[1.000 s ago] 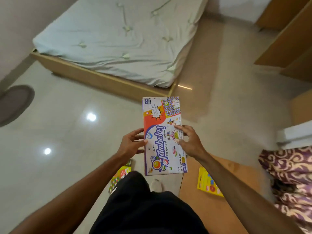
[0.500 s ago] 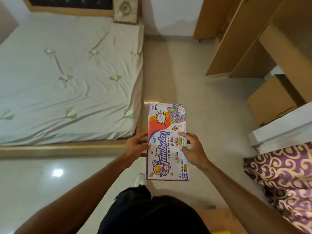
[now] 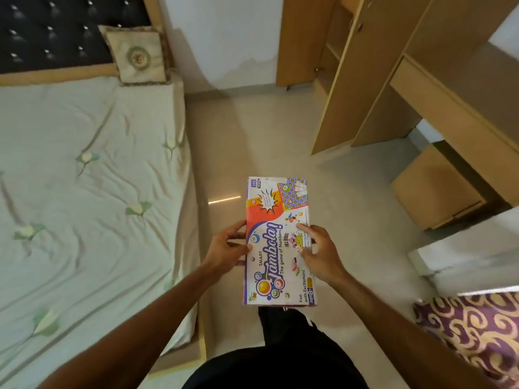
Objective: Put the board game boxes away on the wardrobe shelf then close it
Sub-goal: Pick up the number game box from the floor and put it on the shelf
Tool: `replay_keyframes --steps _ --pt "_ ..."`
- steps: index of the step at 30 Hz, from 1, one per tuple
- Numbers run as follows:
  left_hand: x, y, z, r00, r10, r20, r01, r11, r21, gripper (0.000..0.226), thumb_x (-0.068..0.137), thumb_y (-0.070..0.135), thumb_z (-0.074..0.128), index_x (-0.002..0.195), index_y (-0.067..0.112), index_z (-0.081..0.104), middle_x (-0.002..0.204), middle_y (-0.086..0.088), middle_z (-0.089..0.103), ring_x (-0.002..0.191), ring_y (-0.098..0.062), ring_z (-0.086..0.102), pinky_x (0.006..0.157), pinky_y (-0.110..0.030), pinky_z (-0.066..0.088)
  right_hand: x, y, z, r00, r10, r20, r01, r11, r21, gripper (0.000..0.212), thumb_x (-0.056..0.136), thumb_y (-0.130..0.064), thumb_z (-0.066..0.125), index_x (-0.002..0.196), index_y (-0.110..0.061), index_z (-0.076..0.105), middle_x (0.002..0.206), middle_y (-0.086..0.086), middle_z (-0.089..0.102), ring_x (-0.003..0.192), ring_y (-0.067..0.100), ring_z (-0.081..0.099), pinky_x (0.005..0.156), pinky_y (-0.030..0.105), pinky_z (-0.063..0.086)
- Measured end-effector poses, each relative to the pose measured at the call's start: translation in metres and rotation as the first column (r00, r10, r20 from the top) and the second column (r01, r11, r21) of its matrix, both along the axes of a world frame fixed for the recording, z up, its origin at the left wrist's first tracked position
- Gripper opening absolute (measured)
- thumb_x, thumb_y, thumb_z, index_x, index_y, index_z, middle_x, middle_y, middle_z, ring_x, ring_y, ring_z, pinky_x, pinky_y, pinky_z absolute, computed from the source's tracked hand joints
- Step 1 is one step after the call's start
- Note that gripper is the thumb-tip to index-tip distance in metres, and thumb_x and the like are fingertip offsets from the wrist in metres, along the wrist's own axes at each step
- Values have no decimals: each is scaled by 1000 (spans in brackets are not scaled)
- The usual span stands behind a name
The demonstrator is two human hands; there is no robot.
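Both hands, left & right, grip Tambola box; underside grip prob. hidden.

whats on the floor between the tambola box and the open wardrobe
Nothing: the head view shows only bare, glossy floor between the Tambola box and the open wardrobe.

- A flat, rectangular board game box is held face up above the floor, its long axis running from 6 to 12 o'clock. "SMART Tambola! The game of Numbers" is printed on it in white, orange and purple.
- Its long edges are gripped by the left hand at 9 o'clock and the right hand at 3 o'clock.
- The wardrobe, of light-brown wood, is seen at 1 o'clock from the box, well apart, with inner shelves exposed.
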State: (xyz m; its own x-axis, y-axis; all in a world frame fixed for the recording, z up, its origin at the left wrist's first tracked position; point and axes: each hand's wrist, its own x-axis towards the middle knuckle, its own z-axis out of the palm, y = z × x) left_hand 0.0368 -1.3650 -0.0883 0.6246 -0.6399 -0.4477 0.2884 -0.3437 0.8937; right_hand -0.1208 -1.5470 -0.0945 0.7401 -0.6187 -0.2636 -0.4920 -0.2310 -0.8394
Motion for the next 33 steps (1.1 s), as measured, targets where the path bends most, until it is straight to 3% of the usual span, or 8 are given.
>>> replay_keyframes --steps 4,8,13,15,18,22,29,33 --pt "81 -90 10 1000 11 13 -11 1000 0 62 86 1 67 140 27 50 112 -9 66 95 -24 72 65 -38 62 85 -93 8 999 40 -24 -40 999 6 52 91 0 57 138 -21 49 130 0 39 113 11 51 62 5 49" --pt "155 -162 17 997 72 18 -72 997 6 64 85 0 68 141 26 49 110 -7 66 92 -20 73 64 -38 62 169 -172 16 996 77 -48 -80 995 -53 55 89 0 59 138 -22 49 130 0 41 121 14 50 83 13 46" --pt "256 -242 17 991 135 -1 -135 991 -22 70 84 -6 66 140 31 46 101 -5 67 85 -16 74 63 -41 62 278 -254 18 994 106 -25 -107 993 -55 54 89 -1 59 138 -22 49 133 1 42 119 14 52 82 19 55" --pt "304 -275 11 990 143 -1 -143 989 -22 70 84 -6 66 139 32 47 101 -8 68 87 -19 74 64 -43 62 328 -288 13 994 106 -23 -107 992 -60 54 89 -1 59 138 -22 49 132 1 42 118 13 52 79 15 53" --pt "383 -322 7 992 127 18 -126 992 -12 70 83 -7 66 140 31 49 104 -12 68 91 -23 73 67 -48 62 404 -334 10 993 114 -7 -114 992 -47 53 90 -2 59 138 -22 48 130 -1 41 114 12 54 72 10 52" --pt "493 -389 17 996 81 36 -82 996 30 70 84 -4 67 141 31 46 103 -8 67 90 -23 72 64 -44 62 507 -396 14 994 104 -22 -105 993 -58 53 91 -4 58 139 -21 47 127 -2 41 111 9 52 74 11 51" --pt "634 -503 33 997 -38 61 35 998 54 74 83 -4 68 143 29 43 112 -4 63 89 -22 74 67 -44 63 635 -496 22 1000 19 10 -18 997 -74 51 89 2 58 136 -18 51 124 1 42 105 8 51 63 -1 45" --pt "720 -584 28 990 -102 102 96 994 60 79 83 -8 66 147 28 37 116 -6 59 85 -20 75 62 -36 62 714 -574 14 999 -34 14 35 996 -87 54 86 6 59 134 -18 53 122 -2 42 113 13 54 79 3 45"
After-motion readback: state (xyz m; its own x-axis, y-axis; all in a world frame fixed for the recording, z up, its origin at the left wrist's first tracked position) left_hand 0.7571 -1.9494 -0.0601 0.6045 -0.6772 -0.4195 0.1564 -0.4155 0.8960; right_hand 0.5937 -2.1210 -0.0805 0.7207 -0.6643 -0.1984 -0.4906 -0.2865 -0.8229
